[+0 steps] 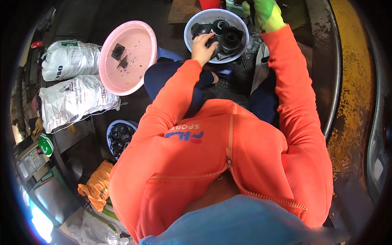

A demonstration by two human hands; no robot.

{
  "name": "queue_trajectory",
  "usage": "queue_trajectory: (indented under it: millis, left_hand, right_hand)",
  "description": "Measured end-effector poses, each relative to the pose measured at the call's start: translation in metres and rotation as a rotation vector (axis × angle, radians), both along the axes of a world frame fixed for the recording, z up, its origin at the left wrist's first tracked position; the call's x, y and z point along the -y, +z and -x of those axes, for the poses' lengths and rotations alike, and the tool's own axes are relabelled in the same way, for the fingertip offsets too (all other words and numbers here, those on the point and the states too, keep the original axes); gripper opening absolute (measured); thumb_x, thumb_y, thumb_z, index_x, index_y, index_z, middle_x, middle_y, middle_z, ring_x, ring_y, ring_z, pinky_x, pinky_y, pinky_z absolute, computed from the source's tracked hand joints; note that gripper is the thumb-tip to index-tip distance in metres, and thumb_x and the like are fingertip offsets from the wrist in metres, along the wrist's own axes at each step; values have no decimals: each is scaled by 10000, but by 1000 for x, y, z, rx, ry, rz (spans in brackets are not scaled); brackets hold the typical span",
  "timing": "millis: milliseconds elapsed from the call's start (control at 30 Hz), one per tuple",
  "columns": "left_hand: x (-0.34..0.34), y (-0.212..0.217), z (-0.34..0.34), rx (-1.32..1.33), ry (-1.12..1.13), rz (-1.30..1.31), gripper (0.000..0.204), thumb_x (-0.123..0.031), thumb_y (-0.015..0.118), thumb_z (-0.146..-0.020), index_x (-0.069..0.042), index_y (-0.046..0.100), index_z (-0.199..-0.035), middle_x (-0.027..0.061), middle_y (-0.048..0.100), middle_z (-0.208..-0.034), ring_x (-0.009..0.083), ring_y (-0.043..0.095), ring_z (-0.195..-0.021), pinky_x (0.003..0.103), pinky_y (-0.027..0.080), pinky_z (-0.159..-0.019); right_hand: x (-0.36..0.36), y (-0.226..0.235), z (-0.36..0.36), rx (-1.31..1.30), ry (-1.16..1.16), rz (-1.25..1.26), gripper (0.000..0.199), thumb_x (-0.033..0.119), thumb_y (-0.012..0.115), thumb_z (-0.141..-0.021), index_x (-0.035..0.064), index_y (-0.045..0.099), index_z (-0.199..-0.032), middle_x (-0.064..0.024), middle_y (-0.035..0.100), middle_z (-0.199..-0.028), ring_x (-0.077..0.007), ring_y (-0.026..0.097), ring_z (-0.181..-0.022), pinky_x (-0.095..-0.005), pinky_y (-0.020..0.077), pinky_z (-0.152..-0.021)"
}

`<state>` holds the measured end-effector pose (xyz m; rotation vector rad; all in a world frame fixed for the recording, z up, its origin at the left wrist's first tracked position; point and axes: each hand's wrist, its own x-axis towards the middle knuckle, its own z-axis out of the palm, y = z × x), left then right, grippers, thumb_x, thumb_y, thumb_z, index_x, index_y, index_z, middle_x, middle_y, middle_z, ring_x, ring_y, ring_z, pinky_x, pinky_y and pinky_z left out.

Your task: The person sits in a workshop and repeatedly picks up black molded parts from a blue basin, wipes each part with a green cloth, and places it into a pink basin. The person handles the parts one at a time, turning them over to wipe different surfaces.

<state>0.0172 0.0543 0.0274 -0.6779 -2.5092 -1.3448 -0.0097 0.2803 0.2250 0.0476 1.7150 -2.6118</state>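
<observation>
The left hand point(203, 45), bare, reaches into the pale blue basin point(192, 25), its grip curled onto one of the black rubber parts point(229, 40) heaped inside; whether the fingers are fully clamped on it cannot be told. The right hand point(263, 12), in a green glove, is raised just beyond the basin's far rim, grip closed on a dark object, mostly hidden. A pink basin point(143, 34) holding two small black pieces point(119, 55) sits to the left of the left grip.
</observation>
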Motion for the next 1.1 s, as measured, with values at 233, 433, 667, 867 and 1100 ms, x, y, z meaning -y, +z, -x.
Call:
queue_trajectory:
  millis: [233, 433, 667, 867, 1100]
  left_hand:
    - [-83, -17, 30, 258, -26, 566, 726, -516, 762, -666, -81, 601, -1226, 139, 626, -1173, 328, 521, -1122, 426, 362, -994]
    - [-65, 47, 10, 66, 24, -16, 568, -368, 864, -622, -62, 681, -1065, 130, 633, -1120, 290, 566, -1090, 384, 409, -991]
    - [-46, 185, -46, -92, -259, -479, 543, -42, 812, -700, -26, 577, -1189, 91, 622, -1191, 173, 563, -1130, 326, 430, -992]
    - [-54, 220, -91, -182, -292, -394, 542, -76, 812, -710, -41, 547, -1181, 99, 625, -1172, 182, 574, -1093, 322, 445, -956]
    - [-59, 224, -99, -152, -259, -612, 445, -121, 853, -613, -88, 605, -981, 26, 702, -971, 207, 600, -991, 342, 461, -908]
  right_hand:
    - [25, -29, -112, 285, -144, -12, 432, 299, 576, -940, 35, 507, -1275, -43, 574, -800, -111, 503, -602, -237, 385, -501]
    - [-26, -52, -139, 258, -448, -244, 261, 214, 553, -954, 33, 596, -1137, 3, 572, -785, -81, 511, -603, -221, 404, -527]
    - [10, -51, -151, -217, -135, -378, 298, 112, 570, -938, 16, 582, -1220, -57, 645, -1112, -138, 585, -1018, -278, 463, -878]
    - [44, -32, -149, -419, -162, -307, 382, 152, 494, -965, 20, 431, -1318, -86, 540, -1242, -198, 525, -1177, -319, 459, -969]
    - [43, -16, -156, -401, 46, -186, 386, 120, 519, -950, 45, 423, -1316, -67, 519, -1246, -182, 513, -1189, -313, 460, -984]
